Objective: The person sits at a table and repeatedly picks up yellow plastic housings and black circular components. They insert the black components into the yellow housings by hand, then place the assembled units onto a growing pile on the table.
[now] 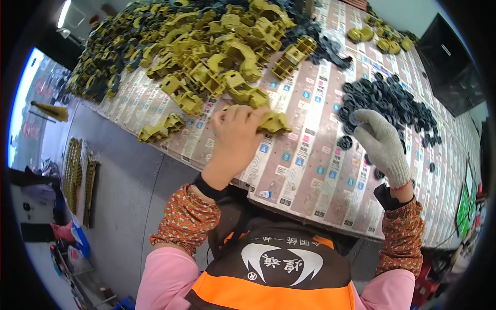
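Observation:
My bare left hand [235,142] is closed over a yellow plastic part [274,123] at the near side of a large heap. The part looks like a moulded toy vehicle body, and my fingers hide some of it. On the right, my gloved right hand [381,144] reaches to the left edge of a pile of small black wheels [390,101]. Its thumb and fingers are bent together around a black wheel [351,120], which the glove partly covers. Another loose wheel [344,142] lies just beside the fingertips.
The yellow heap [206,46] spreads across the far left of the table [299,181], mixed with dark parts. A single yellow part [161,128] lies near the left edge. More yellow pieces [387,39] and a black box [447,64] are at the far right.

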Available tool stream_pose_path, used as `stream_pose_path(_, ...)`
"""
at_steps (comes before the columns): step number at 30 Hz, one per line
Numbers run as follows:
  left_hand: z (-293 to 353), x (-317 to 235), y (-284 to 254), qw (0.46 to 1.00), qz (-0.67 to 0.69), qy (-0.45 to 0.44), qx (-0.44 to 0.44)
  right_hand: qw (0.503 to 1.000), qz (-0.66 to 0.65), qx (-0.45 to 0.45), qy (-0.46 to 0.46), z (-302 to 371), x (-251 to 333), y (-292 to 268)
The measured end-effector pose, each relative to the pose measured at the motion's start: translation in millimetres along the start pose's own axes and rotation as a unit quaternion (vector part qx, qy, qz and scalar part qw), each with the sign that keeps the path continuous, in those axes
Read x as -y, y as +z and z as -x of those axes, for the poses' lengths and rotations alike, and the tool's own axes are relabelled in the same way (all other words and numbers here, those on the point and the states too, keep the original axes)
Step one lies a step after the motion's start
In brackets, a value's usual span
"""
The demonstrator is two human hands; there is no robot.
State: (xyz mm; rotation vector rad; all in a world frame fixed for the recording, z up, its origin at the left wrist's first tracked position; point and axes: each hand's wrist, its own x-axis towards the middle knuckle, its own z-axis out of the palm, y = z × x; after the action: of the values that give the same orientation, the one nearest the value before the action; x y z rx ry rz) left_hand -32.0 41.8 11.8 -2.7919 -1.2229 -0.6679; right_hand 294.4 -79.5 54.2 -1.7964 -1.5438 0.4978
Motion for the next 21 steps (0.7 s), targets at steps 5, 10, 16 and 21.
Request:
stream_pose_path(5,7,-7,-9,0.996,-0.01,0.009,0.093,0.994,-0.003,-0.043,0.099,51,-14,-28)
stream_pose_path(10,10,-27,-9,0.979,0.084,-0.055,0.178,0.992,0.11,-0.065,0.0,64,-35,-11)
stream_pose_path(16,6,-11,4,0.989,0.137,-0.018,0.06,0.965,0.259,-0.026,-0.038,32,-24,30)
stream_pose_path(21,2,-8,-1,0.959,0.202,-0.111,0.163,0.938,0.34,0.058,-0.014,18,-18,42)
